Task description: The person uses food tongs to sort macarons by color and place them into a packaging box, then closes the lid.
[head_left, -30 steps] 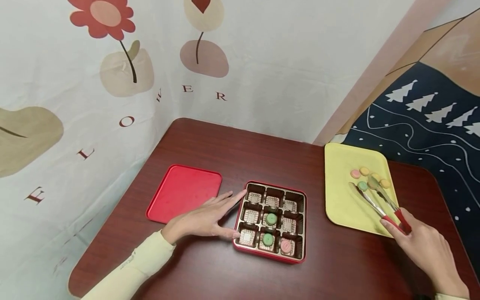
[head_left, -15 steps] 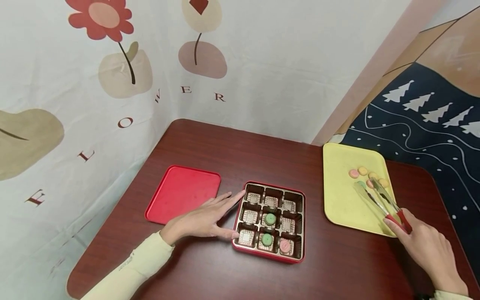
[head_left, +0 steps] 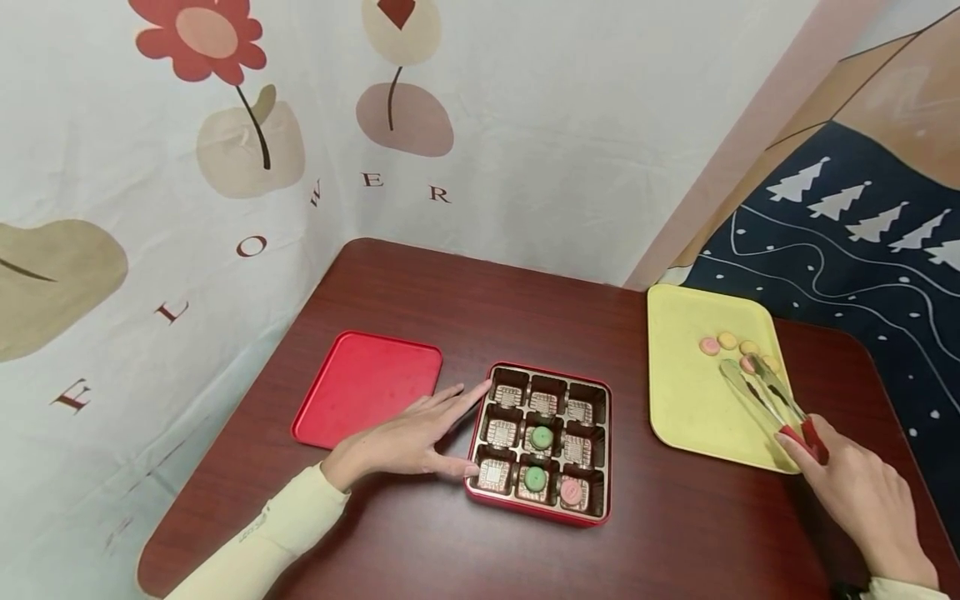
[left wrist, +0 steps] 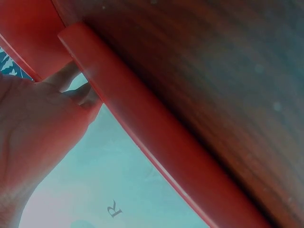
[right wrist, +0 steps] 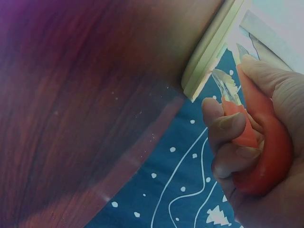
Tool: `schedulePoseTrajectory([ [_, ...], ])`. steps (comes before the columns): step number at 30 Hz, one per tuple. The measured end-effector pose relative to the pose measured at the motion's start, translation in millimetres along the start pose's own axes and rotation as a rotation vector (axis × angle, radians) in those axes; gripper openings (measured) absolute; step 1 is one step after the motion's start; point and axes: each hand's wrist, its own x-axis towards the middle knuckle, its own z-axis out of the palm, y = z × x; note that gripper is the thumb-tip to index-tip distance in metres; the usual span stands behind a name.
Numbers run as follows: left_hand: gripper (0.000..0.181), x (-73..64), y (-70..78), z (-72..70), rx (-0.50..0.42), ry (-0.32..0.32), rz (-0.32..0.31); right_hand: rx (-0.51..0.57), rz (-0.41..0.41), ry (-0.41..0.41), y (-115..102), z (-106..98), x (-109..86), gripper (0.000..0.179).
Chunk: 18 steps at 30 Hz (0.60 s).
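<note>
My right hand (head_left: 862,492) grips red-handled tongs (head_left: 763,393) over the yellow tray (head_left: 686,417); the right wrist view shows fingers curled round the red handle (right wrist: 275,152). The tong tips stand apart, with a pink macaron (head_left: 747,363) between them. Whether they touch it, I cannot tell. The green macaron by the left tip is hidden or nearly so. My left hand (head_left: 408,435) rests against the left side of a red box (head_left: 540,510), thumb and fingers spread and extended. Inside its brown divided insert are two green macarons (head_left: 542,437) and a pink macaron (head_left: 572,492).
A red lid (head_left: 367,383) lies left of the box, partly behind my left hand. Another pink macaron (head_left: 709,346) and several yellow macarons (head_left: 727,340) lie on the tray. Printed cloth (head_left: 525,150) hangs behind the wooden table (head_left: 480,292).
The tongs have shifted right from the green macaron to the pink one, which shows between their tips. My left hand and the box stay in place.
</note>
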Motion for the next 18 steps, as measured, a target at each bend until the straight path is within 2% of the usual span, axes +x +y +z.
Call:
schedulePoseTrajectory([
  [10,0.111,-0.1,0.7,0.4,-0.006,0.007,0.006,0.030,-0.049,0.018,-6,5,-6.0,0.065],
  [18,0.110,0.7,0.4,0.4,-0.001,0.008,0.013,0.058,-0.066,0.049,-9,7,-12.4,0.055],
])
